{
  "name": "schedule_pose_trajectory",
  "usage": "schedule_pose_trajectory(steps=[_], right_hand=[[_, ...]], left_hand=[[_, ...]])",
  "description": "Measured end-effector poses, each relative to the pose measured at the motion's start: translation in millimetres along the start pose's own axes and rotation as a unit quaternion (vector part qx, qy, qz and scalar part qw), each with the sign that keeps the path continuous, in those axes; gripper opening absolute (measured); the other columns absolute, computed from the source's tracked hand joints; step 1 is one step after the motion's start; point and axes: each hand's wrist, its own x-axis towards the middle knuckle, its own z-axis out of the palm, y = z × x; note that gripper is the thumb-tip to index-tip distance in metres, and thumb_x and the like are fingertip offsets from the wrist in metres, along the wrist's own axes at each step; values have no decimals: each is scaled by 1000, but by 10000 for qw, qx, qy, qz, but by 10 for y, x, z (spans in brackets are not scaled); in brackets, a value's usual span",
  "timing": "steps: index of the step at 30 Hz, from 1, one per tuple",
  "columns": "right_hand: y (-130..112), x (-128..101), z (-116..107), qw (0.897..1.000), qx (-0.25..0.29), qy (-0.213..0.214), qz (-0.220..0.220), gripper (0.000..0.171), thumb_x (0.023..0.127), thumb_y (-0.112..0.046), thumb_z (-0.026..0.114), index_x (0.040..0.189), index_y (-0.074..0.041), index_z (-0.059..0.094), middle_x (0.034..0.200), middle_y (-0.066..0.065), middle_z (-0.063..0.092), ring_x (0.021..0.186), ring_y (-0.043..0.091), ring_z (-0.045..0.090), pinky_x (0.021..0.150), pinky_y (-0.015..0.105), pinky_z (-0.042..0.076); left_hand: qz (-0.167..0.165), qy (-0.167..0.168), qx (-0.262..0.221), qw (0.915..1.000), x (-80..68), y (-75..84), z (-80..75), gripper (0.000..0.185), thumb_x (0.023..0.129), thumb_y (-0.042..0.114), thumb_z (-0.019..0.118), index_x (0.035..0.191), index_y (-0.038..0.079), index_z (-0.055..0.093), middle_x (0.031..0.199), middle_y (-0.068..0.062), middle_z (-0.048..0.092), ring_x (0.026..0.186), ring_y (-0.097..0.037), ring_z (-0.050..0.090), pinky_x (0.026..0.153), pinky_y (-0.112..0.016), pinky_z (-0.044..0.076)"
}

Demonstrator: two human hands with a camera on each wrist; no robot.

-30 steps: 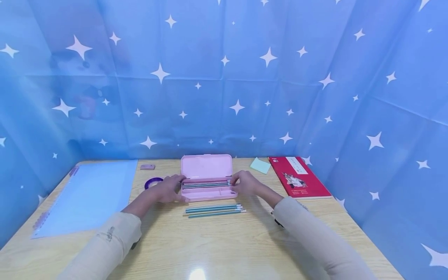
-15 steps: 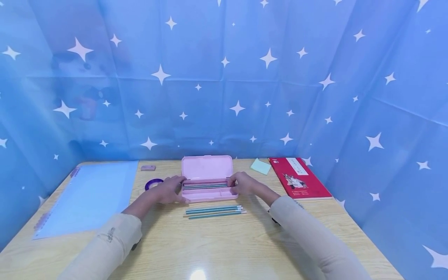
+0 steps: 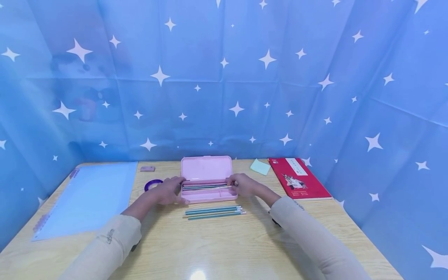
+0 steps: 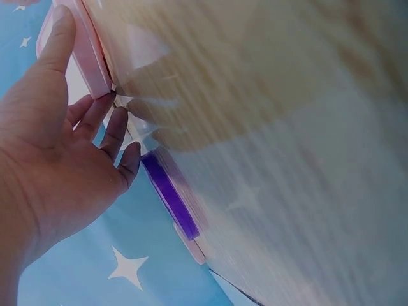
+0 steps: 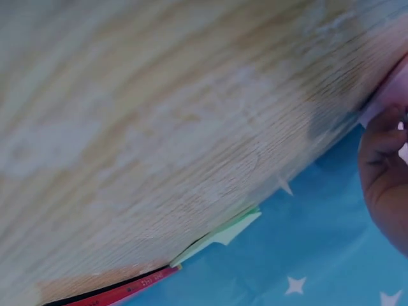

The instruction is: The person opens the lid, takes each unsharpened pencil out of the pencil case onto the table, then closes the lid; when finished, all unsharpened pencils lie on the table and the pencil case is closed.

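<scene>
A pink pencil case (image 3: 206,169) lies open at mid-table with its lid up and several pencils (image 3: 204,186) in its tray. My left hand (image 3: 170,190) holds the case's left end, the thumb (image 4: 62,37) along the pink front wall (image 4: 89,60) and the fingers (image 4: 95,121) behind it. My right hand (image 3: 242,185) is at the case's right end, where curled fingers (image 5: 382,143) pinch the ends of the pencils in the tray. Several teal pencils (image 3: 214,210) lie loose on the table just in front of the case.
A purple tape roll (image 3: 153,183) (image 4: 167,191) and a small pink eraser (image 3: 147,168) lie left of the case. At far left lies a large blue sheet (image 3: 87,194). A green sticky pad (image 3: 260,166) (image 5: 223,233) and a red book (image 3: 298,177) lie at right. Blue starred cloth walls in the wooden table (image 3: 217,249).
My right hand has edged slightly left along the case's right end, onto the pencil ends. My left hand and the loose pencils have stayed put.
</scene>
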Motion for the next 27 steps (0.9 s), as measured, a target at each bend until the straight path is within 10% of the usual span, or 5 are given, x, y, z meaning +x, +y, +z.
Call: schedule_pose_trajectory(steps=[21,27], right_hand=[[-130,-76,-101,9800,1654,1071,-278,11,93,-6,67,102,-4,73,90,6,70,72,14,57,62,25,50],[-185,-149,-120,9679,2144,1258,-363,13,94,-7,67,104,-2,72,92,26,68,65,39,57,48,22,44]], left_hand=[[53,9,28,10000,1,-18,12,101,79,54,77,155,6,29,159,-21,28,145,-49,19,115,-63,21],[85,24,69,9999,3,-21,18,102,79,54,77,155,6,30,158,-21,29,145,-49,19,115,-64,20]])
